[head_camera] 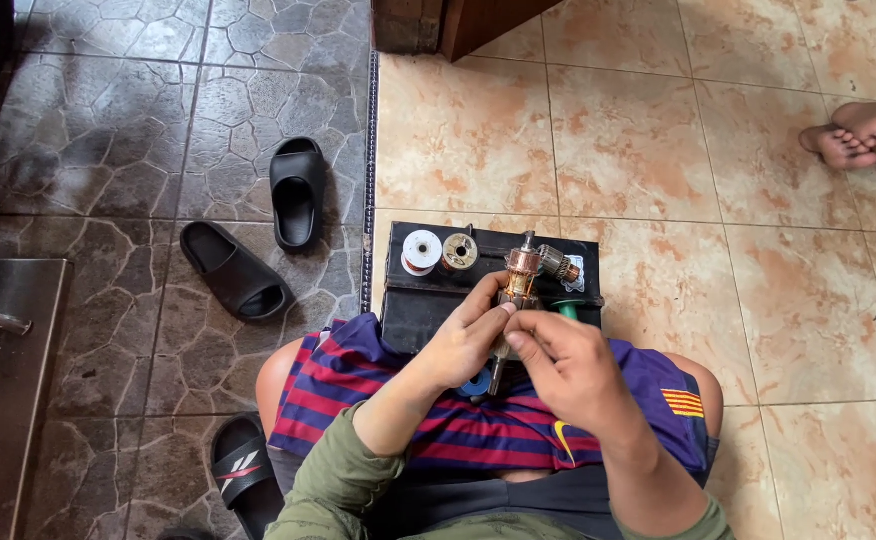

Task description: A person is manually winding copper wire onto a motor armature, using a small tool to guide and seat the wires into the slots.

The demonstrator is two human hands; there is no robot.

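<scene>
Head view: both hands hold a motor armature upright above the lap. The left hand grips its side to steady it, and the right hand pinches near the shaft. Spools sit within reach on a black box.

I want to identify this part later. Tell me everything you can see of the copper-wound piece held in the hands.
The motor armature stands roughly upright above the lap: bright copper windings up top, a steel shaft running down. The left hand grips its body; the right hand pinches it lower down. It is in front of a black box.
</scene>
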